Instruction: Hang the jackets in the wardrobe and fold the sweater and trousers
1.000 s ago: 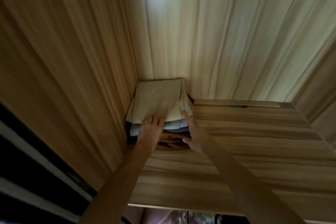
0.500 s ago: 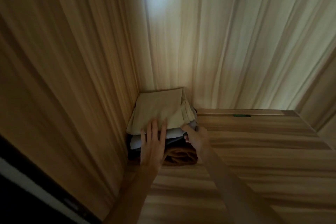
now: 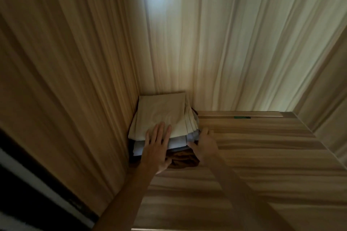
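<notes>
Drawn back since one second ago: right hand (image 3: 203,148), its index finger no longer stretched along the right edge of the beige trousers (image 3: 161,114), now set at the 4 o'clock corner of the stack (image 3: 190,122). Little changed over the last half second.

Left hand (image 3: 155,148) at 6 o'clock of the trousers. Fingers (image 3: 159,131) straight and slightly spread, tips flat on the near edge of the top fold. Palm across the front of the layers below, thumb over the brown sweater (image 3: 184,159); nothing gripped.

Right thumb pointing toward 9 o'clock, touching the front of the pale blue garment (image 3: 178,139). Remaining fingers bent against the stack's right side, tips hidden; grip or mere press cannot be told.

Trousers folded and uppermost, extending toward 12 o'clock beyond the left fingertips. Pale blue garment directly beneath. Brown sweater low in the stack, between the two hands at the front.

Stack set in the corner of the wooden shelf (image 3: 244,155), against the side wall (image 3: 75,80) at 9 o'clock and the back wall (image 3: 225,43) at 12 o'clock. Small green mark (image 3: 242,117) at 3 o'clock of the stack on the shelf's rear strip, well apart from both hands.
</notes>
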